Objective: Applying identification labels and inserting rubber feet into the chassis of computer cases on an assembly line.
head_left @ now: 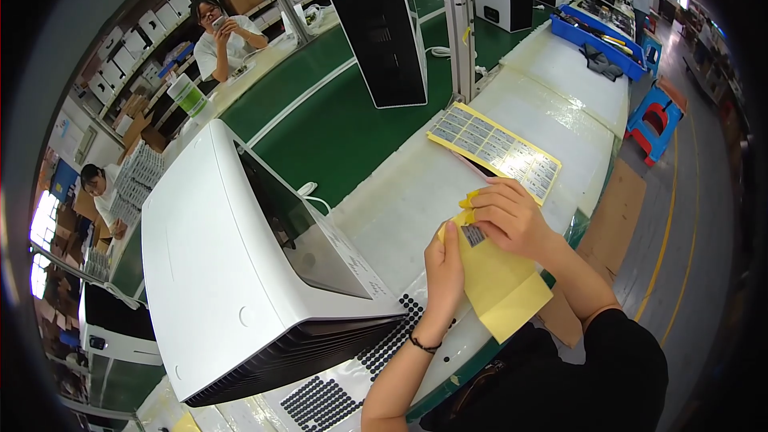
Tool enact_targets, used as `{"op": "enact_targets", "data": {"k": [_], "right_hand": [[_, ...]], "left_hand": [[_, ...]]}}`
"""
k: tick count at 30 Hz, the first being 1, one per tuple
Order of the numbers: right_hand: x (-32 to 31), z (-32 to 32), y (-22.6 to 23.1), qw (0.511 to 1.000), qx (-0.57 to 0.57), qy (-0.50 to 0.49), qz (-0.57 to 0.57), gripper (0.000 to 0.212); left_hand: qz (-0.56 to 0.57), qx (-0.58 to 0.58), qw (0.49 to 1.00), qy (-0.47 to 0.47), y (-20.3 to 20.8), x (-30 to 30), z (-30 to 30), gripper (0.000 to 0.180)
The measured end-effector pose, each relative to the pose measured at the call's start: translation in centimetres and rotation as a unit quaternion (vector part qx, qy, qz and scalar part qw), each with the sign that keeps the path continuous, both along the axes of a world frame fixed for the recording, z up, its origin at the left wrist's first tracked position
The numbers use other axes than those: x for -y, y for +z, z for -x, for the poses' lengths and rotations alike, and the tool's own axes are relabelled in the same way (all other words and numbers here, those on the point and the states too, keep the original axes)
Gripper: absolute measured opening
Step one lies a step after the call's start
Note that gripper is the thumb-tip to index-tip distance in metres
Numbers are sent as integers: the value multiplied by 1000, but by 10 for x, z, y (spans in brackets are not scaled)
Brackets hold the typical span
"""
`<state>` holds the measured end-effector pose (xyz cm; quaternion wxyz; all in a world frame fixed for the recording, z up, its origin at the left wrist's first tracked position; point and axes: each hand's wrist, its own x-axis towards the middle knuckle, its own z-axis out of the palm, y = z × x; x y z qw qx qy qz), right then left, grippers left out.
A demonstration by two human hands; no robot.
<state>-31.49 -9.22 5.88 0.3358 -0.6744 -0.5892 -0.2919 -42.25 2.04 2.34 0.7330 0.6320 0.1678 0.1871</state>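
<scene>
A yellow label backing sheet (504, 284) with a crease across its lower part hangs between my hands, over the bench's near edge. One small grey label (474, 234) sits near its top. My left hand (445, 268), a dark bracelet on the wrist, is closed on the sheet's left edge with the thumb up. The fingers of my right hand (512, 214) are pinched at its upper edge, where yellow bits show at the fingertips. Just beyond lies a sheet of silver labels (496, 148) on yellow backing. A large white appliance (232, 248) with a dark front panel stands left of my hands.
Sheets of black round dots (322, 404) lie beside the appliance. A green conveyor (320, 128) carries another black-and-white unit (382, 44). A metal post (460, 24) rises at the bench. Farther right are a blue tray (596, 42) of tools and a blue-red stool (656, 120). People sit across the line.
</scene>
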Motion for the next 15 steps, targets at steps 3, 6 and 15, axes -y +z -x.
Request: {"op": "enact_targets", "data": {"k": [3, 6, 15], "right_hand": [[5, -9, -1, 999, -46, 3, 12, 21], [20, -18, 6, 996, -81, -22, -25, 22], [42, -27, 13, 979, -159, -64, -106, 16]], "left_hand": [[15, 18, 1000, 20, -20, -4, -25, 39], [-30, 42, 998, 35, -20, -4, -56, 39], [-386, 102, 868, 296, -15, -5, -76, 44]]}}
